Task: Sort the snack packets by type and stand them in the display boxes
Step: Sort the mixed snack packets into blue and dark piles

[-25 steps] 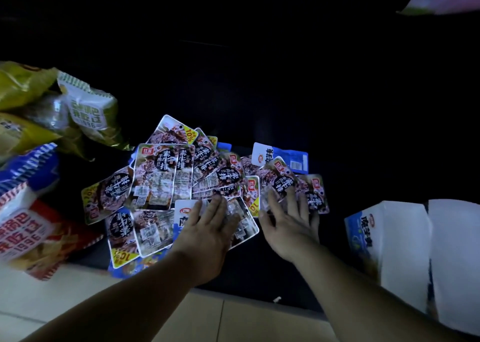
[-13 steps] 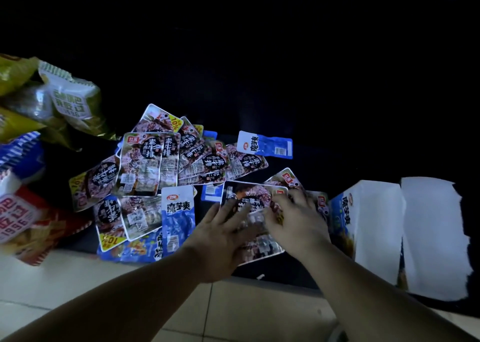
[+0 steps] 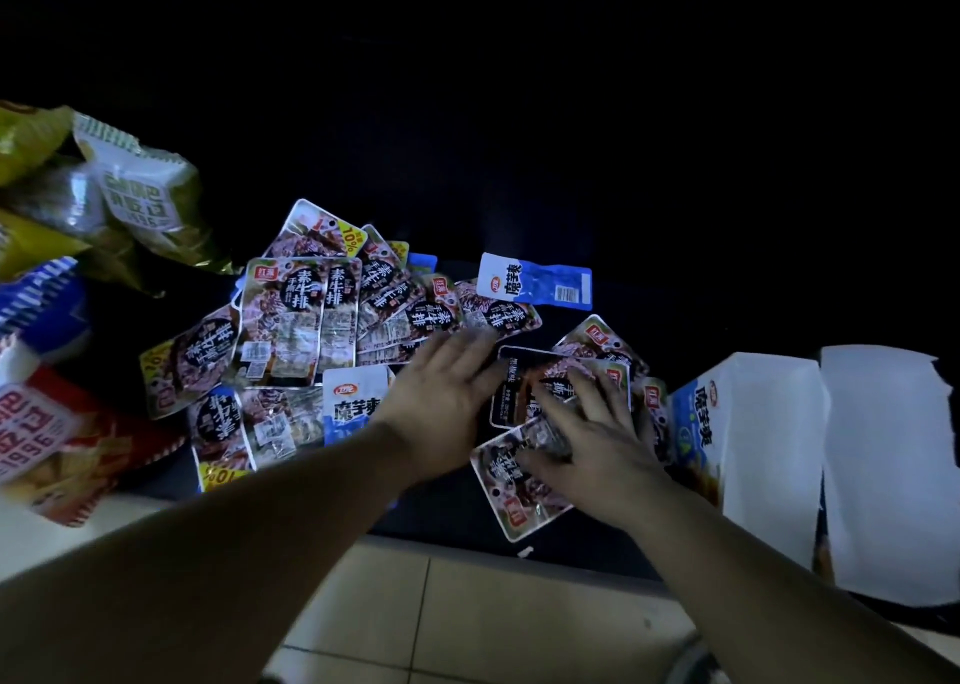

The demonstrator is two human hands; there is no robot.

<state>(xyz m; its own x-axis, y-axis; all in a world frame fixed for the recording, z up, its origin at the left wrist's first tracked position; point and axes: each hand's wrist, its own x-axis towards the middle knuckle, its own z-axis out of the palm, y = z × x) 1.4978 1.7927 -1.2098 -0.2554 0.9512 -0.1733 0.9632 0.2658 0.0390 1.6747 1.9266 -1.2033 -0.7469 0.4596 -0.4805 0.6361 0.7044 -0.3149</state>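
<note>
Closer now, the shiny flat packet (image 3: 511, 480) slanted, top toward me, under my right hand's (image 3: 597, 444) straight fingers (image 3: 571, 413); left hand (image 3: 441, 397) flat.

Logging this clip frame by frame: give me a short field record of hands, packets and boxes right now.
left hand: flat, fingers spread on the brown packets
right hand: fingers spread, pressing the near packet
brown packets: loose overlapping pile, lying flat
blue packet: lies alone behind the pile
display box: upright, right of the right hand; inside not visible
chip bags: heaped at far left
</note>
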